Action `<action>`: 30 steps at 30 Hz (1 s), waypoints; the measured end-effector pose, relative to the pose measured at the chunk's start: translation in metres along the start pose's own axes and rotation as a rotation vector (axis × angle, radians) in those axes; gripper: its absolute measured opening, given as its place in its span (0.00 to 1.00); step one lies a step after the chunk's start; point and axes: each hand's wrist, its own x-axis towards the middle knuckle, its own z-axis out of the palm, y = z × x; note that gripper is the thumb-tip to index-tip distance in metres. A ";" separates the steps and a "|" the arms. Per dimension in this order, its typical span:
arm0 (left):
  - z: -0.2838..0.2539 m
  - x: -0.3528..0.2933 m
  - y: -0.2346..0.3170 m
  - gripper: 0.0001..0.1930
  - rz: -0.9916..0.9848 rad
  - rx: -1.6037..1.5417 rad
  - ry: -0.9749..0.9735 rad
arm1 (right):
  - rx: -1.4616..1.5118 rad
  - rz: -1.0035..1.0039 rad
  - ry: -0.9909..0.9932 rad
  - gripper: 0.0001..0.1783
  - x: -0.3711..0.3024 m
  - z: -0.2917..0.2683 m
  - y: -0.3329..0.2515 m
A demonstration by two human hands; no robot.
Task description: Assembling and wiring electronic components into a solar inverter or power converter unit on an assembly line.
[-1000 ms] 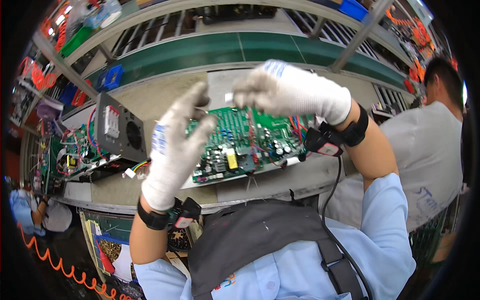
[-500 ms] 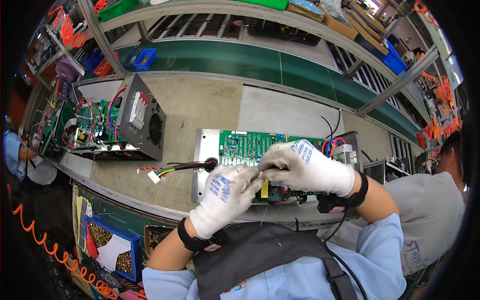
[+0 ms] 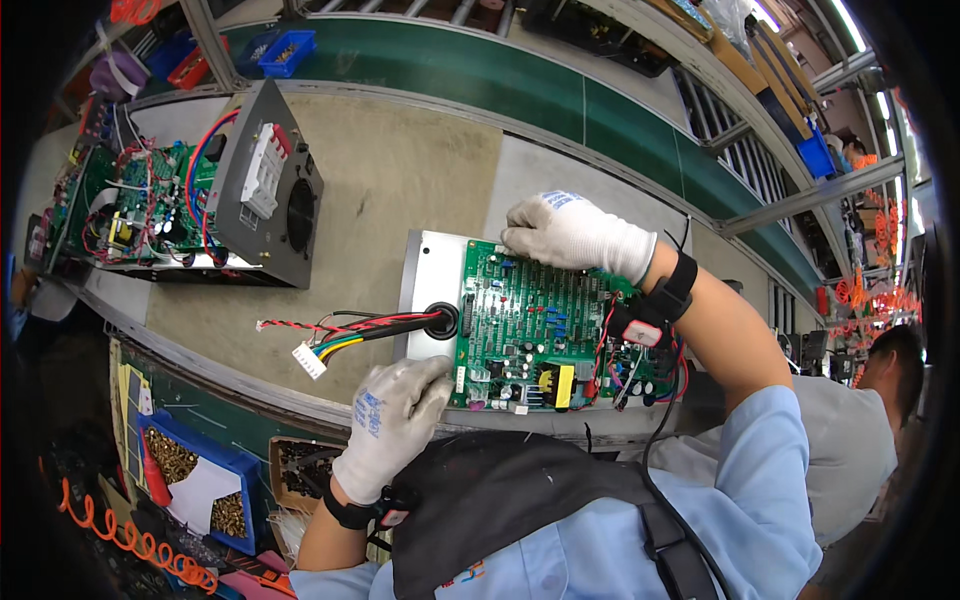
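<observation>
A green circuit board (image 3: 520,320) lies on a metal plate (image 3: 432,275) in front of me, crowded with small parts and a yellow transformer (image 3: 565,386). My left hand (image 3: 398,412), in a white glove, is closed by the board's near left corner; its fingertips touch or nearly touch the edge. At the far edge, my gloved right hand (image 3: 575,236) is bent with fingers together over the board. Whatever either hand pinches is hidden. A bundle of coloured wires (image 3: 380,325) passes through a black grommet in the plate and ends in a white connector (image 3: 309,360).
A grey-cased unit (image 3: 290,200) with a fan and exposed boards stands at the left of the bench. Blue bins of brass fasteners (image 3: 172,452) sit below left. A green conveyor strip (image 3: 440,85) runs behind. To the right, a person in grey (image 3: 850,440) sits close.
My hands were together over the board's middle and have parted: the left toward the near left corner, the right to the far edge. The whole view has shifted and turned slightly.
</observation>
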 end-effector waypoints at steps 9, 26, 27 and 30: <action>0.005 0.003 -0.007 0.10 0.039 0.027 -0.024 | -0.079 0.058 0.159 0.18 -0.004 0.007 -0.015; 0.013 0.003 -0.017 0.10 0.124 0.048 0.061 | -0.014 0.019 0.049 0.16 -0.002 0.000 -0.013; 0.012 0.003 -0.017 0.10 0.125 0.046 0.053 | -0.004 0.011 0.056 0.16 -0.003 0.000 -0.011; 0.014 0.003 -0.019 0.10 0.127 0.039 0.072 | -0.001 0.017 0.069 0.17 -0.004 0.002 -0.014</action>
